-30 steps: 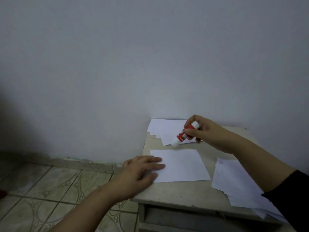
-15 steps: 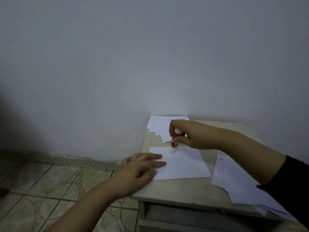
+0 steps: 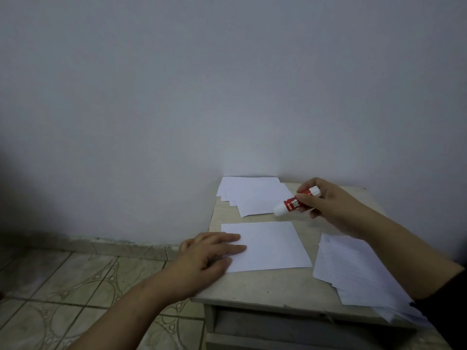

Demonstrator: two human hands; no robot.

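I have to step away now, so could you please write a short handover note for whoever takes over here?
Left hand rests flat on the single sheet, pinning it to the table.
Right hand grips the glue stick, tilted, clear of the sheet.
A far stack lies by the wall, a near stack at the right.
Done: sheet laid out; glue on it not visible.
Left: probably gluing it.
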